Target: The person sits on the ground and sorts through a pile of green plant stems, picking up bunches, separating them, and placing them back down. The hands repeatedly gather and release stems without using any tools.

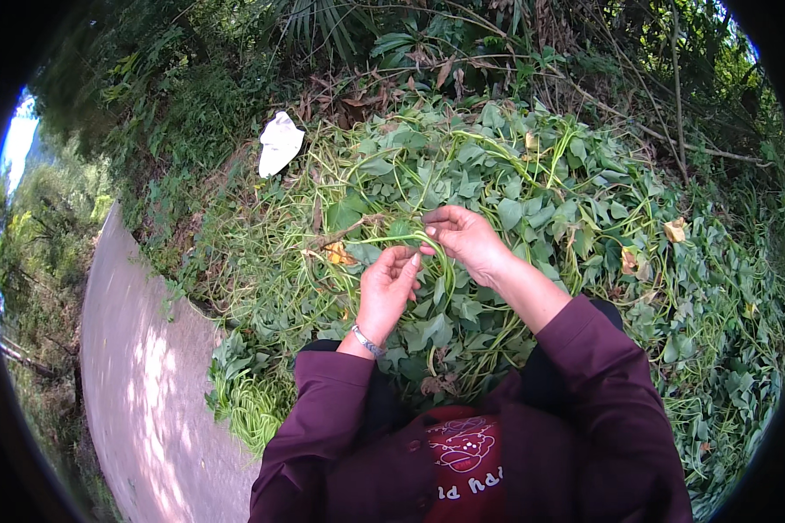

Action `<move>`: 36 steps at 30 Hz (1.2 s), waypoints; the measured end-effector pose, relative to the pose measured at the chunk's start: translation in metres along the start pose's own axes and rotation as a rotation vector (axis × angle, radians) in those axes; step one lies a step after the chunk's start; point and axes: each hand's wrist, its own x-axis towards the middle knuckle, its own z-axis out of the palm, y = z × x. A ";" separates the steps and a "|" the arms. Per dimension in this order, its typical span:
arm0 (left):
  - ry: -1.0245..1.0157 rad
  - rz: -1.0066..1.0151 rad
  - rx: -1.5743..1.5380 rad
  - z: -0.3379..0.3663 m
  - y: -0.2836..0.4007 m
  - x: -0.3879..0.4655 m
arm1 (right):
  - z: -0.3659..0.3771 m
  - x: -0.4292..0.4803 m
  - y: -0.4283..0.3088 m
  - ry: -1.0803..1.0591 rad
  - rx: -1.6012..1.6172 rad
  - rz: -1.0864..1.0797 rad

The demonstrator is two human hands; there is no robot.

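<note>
A heap of cut leafy vines, apparently sweet potato, lies before me. Both hands meet over its middle on a green vine stem that bends downward, its leaves hanging below. My left hand, with a bracelet at the wrist, pinches the stem between thumb and fingers. Just to its right, my right hand also pinches the stem, its fingertips nearly touching the left ones. The exact grip points are partly hidden by the fingers. A brown, dry root end lies left of the hands.
A bundle of stripped green stems lies at lower left, beside the paved path. A white piece of cloth or plastic rests at the heap's far left. Bare branches and shrubs stand behind.
</note>
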 end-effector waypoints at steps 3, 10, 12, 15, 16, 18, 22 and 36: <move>0.051 -0.044 -0.184 -0.008 -0.006 0.011 | 0.007 -0.007 0.003 -0.121 -0.182 -0.042; 0.080 -0.180 -0.382 -0.018 -0.004 0.011 | 0.004 -0.004 0.021 -0.165 -0.444 -0.204; 0.068 -0.196 -0.451 -0.025 0.000 0.013 | -0.004 0.000 0.024 -0.147 -0.627 -0.248; -0.001 -0.188 -0.608 -0.031 0.004 0.012 | -0.021 0.001 0.021 -0.136 -1.048 -0.318; -0.015 -0.200 -0.606 -0.032 0.005 0.012 | -0.026 0.000 0.019 -0.124 -1.269 -0.375; -0.032 -0.200 -0.597 -0.032 0.006 0.011 | -0.030 -0.004 0.016 -0.110 -1.564 -0.388; -0.061 -0.193 -0.560 -0.032 0.006 0.011 | -0.014 -0.013 0.006 0.061 -1.585 -0.719; -0.220 -0.261 -0.160 -0.028 0.007 0.010 | -0.007 -0.017 -0.008 -0.188 -1.463 -0.705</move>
